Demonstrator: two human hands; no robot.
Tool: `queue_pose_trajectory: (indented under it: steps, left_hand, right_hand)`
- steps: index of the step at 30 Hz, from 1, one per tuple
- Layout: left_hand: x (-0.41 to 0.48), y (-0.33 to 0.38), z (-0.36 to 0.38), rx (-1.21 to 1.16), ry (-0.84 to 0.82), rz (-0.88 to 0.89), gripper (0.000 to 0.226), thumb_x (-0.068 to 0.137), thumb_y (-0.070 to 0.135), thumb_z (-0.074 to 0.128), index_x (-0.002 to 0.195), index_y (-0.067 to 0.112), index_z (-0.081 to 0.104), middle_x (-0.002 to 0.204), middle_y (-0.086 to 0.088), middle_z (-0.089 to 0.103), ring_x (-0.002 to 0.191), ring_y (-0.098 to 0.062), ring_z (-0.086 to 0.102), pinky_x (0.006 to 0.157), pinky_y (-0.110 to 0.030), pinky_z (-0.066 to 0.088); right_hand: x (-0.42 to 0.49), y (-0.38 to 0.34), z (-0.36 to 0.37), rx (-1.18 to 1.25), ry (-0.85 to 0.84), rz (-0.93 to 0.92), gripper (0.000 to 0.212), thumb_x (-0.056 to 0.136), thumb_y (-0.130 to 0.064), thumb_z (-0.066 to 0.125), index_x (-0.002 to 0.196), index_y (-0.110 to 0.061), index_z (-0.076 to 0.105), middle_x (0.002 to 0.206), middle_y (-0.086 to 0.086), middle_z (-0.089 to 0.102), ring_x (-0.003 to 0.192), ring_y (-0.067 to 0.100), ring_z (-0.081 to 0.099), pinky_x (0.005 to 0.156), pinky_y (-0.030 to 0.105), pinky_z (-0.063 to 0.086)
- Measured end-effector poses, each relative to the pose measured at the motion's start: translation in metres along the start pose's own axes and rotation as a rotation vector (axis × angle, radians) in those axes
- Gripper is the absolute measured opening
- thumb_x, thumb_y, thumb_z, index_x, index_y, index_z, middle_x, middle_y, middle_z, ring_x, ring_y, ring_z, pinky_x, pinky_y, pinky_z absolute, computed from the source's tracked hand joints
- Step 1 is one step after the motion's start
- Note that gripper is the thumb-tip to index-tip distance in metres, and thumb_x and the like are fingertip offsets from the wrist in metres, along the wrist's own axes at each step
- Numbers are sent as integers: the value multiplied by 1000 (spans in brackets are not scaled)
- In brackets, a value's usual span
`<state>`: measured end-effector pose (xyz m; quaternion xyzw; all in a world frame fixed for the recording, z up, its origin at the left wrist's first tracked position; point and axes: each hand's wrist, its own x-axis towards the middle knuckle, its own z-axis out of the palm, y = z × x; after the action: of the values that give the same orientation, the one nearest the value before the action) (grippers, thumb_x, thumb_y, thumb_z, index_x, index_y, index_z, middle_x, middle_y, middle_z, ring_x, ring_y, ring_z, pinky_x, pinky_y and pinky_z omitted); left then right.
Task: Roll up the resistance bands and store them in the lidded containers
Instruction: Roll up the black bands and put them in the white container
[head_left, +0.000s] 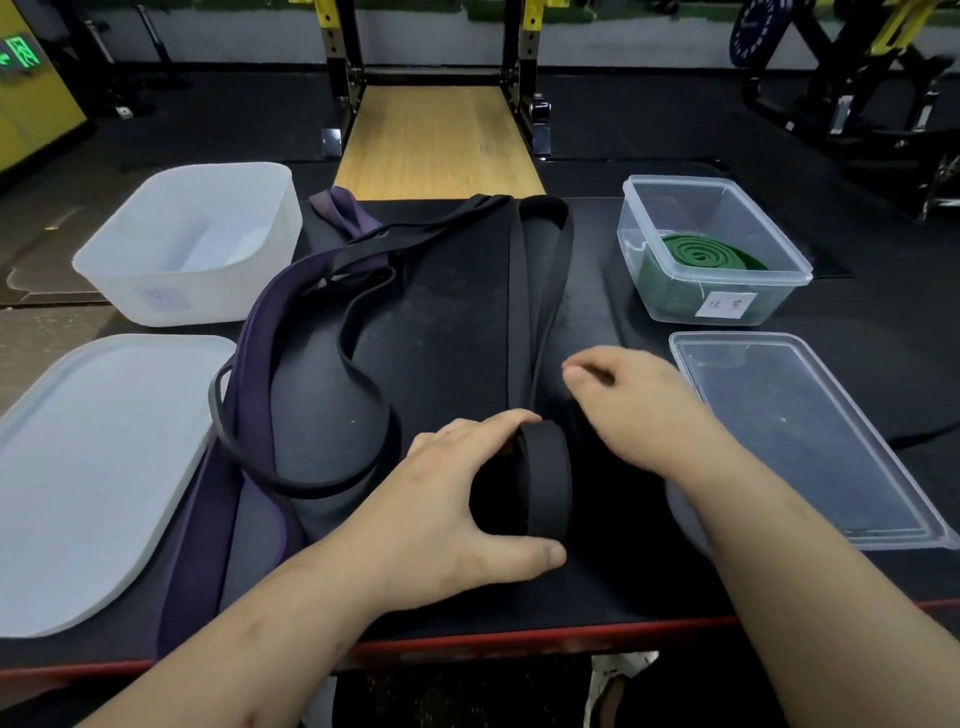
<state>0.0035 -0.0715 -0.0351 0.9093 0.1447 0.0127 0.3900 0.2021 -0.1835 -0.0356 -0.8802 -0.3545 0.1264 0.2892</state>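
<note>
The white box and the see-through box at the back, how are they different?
The white box is milky, the clear box is see-through. The white box looks bigger and rounder, the clear box smaller and squarer. The clear box holds a rolled green band; no band shows in the white box. Both are open, each with its lid lying in front of it: the white lid and the clear lid.

left hand (441, 509): bare, short thumbnail | right hand (644, 410): bare | forearms: bare on both sides of table (519, 643) edge | left forearm: faint scratch marks nearside of table edge
</note>
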Motion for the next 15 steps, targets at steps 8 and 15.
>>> queue_pose_trajectory:
  steps: [8,15]
  left_hand:
    - [0,0,-1,-6,-12,-2,91,68,66,80,138,69,23,131,35,40,131,1,31,103,-21,35]
    - [0,-1,-4,-24,-23,-5,94,67,67,80,141,68,22,134,37,37,134,1,29,108,-25,36]
  right_hand:
    - [88,-22,31,-102,49,15,39,97,-41,62,135,-30,61,128,3,57,118,29,59,99,38,49]
    - [117,-24,27,80,42,-8,46,94,-29,72,139,-30,59,124,-5,53,105,17,55,83,27,41]
